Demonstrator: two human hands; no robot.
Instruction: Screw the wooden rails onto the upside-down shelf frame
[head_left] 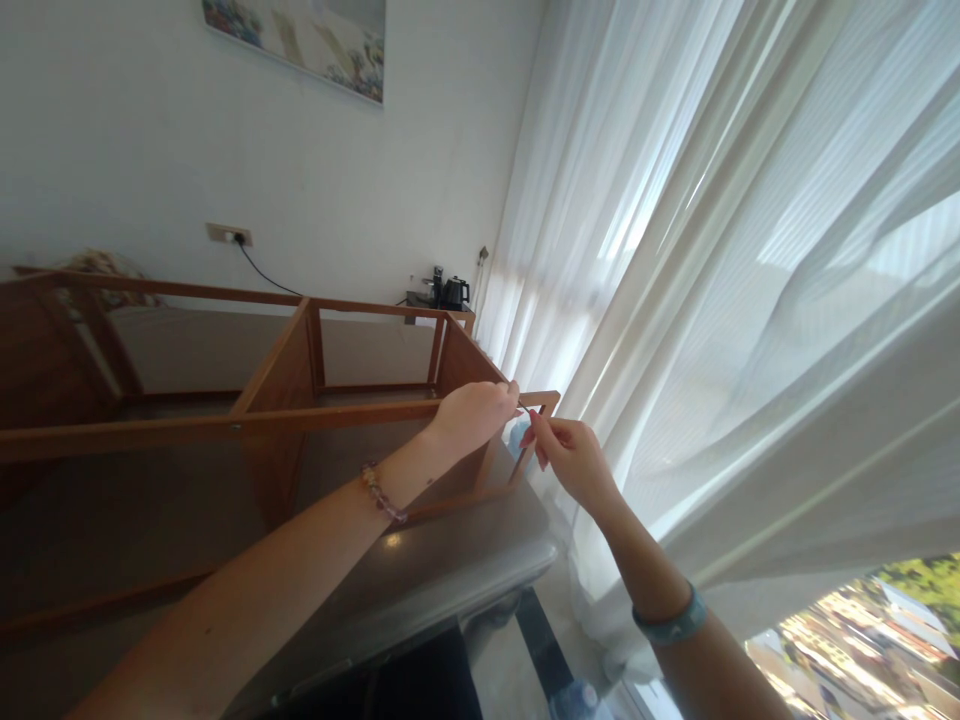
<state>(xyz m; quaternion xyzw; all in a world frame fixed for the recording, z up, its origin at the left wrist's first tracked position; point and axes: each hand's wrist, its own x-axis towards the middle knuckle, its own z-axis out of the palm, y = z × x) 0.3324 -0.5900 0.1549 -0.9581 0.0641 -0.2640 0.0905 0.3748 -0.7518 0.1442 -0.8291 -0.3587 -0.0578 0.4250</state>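
Observation:
My left hand (478,412) is closed over the top rail of a wooden furniture frame (360,412), near its right end. Its fingertips are curled, and what lies under them is hidden. A thin dark rod (525,408), perhaps a hex key, spans the small gap between my two hands. My right hand (570,455) pinches the rod's near end between thumb and fingers, just beside the frame's corner. The frame has brown rails and upright divider panels (277,440) and rests on a grey surface that looks like a covered mattress (480,560).
White sheer curtains (615,250) hang close along the right side. A black kettle (455,291) stands on a small table in the far corner. A cord runs from a wall socket (229,234). A bottle (574,698) is at the bottom edge.

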